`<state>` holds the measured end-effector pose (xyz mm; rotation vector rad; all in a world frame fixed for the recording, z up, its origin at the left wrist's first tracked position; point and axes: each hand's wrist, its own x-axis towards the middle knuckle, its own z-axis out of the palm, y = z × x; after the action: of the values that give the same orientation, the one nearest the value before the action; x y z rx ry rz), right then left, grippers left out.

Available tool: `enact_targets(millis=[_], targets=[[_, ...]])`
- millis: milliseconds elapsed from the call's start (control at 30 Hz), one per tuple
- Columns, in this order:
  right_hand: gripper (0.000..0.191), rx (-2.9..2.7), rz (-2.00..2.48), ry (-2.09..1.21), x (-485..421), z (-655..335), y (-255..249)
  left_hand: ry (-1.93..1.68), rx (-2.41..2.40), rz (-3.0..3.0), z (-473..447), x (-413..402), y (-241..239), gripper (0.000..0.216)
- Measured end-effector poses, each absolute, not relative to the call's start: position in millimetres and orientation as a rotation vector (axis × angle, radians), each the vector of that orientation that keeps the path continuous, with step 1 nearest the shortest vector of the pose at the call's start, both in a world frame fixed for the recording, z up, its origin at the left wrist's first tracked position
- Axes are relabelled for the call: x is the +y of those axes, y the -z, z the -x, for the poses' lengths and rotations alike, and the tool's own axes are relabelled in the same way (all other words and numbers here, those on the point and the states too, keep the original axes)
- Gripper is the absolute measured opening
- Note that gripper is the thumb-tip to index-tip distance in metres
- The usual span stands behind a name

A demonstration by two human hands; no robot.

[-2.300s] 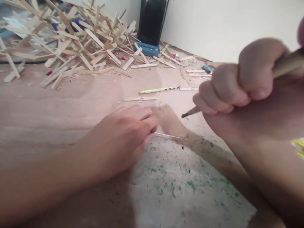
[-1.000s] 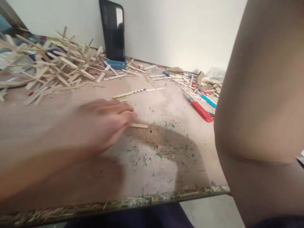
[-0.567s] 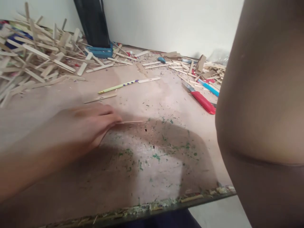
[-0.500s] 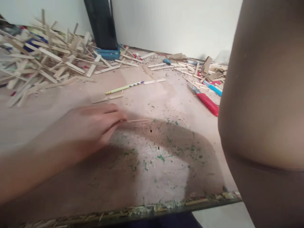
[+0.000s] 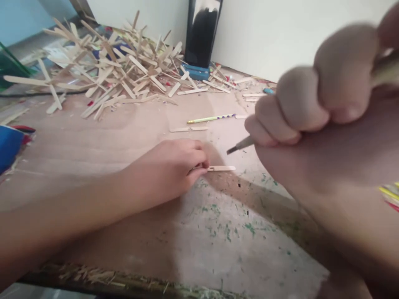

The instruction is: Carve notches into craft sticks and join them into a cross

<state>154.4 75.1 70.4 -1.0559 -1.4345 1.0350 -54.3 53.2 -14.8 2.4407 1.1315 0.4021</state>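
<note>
My left hand (image 5: pixel 174 164) rests low over the table, thumb and fingers pinched on one end of a wooden craft stick (image 5: pixel 225 168). The stick lies nearly level, its free end pointing right, with a small dark notch or mark close to my fingertips. Raised at the right, near the camera, my right hand (image 5: pixel 299 120) is a fist around a slim tool (image 5: pixel 245 144). Its thin shaft and dark, blunt tip come out below the little finger, above and to the right of the stick. Most of the tool is hidden in the fist, so its kind is unclear.
A patterned pencil (image 5: pixel 212 118) and another craft stick (image 5: pixel 188 129) lie beyond my left hand. A loose heap of craft sticks (image 5: pixel 115 70) fills the back left, beside a black upright object (image 5: pixel 202 37) on a blue base. Green shavings (image 5: pixel 249 227) dot the tabletop.
The view has swung left. My right arm, formerly filling the right side, now shows its fist with the tool. The stick in my left hand has turned from edge-on to show its flat face.
</note>
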Motion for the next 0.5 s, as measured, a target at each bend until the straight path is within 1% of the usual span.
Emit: enact_targets(millis=[100, 167, 233, 267, 333, 500], targets=[[0.073, -1.444, 0.936, -1.404, 84, -142, -70, -0.463, 1.147, -2.423, 54, 52, 19, 0.019], [0.087, -1.473, 0.963, -1.586, 88, -138, -62, -0.522, 1.099, -2.438, 56, 53, 21, 0.017], [0.103, -1.495, 1.014, -1.651, 90, -135, -53, -0.569, 1.046, -2.464, 57, 54, 24, 0.018], [0.107, -1.492, 1.028, -1.664, 90, -135, -49, -0.580, 1.031, -2.479, 58, 55, 25, 0.018], [0.106, -1.475, 1.027, -1.656, 88, -135, -41, -0.581, 1.033, -2.493, 59, 56, 26, 0.019], [0.093, -1.418, 0.975, -1.661, 86, -139, -29, -0.566, 1.038, -2.469, 60, 56, 26, 0.019]])
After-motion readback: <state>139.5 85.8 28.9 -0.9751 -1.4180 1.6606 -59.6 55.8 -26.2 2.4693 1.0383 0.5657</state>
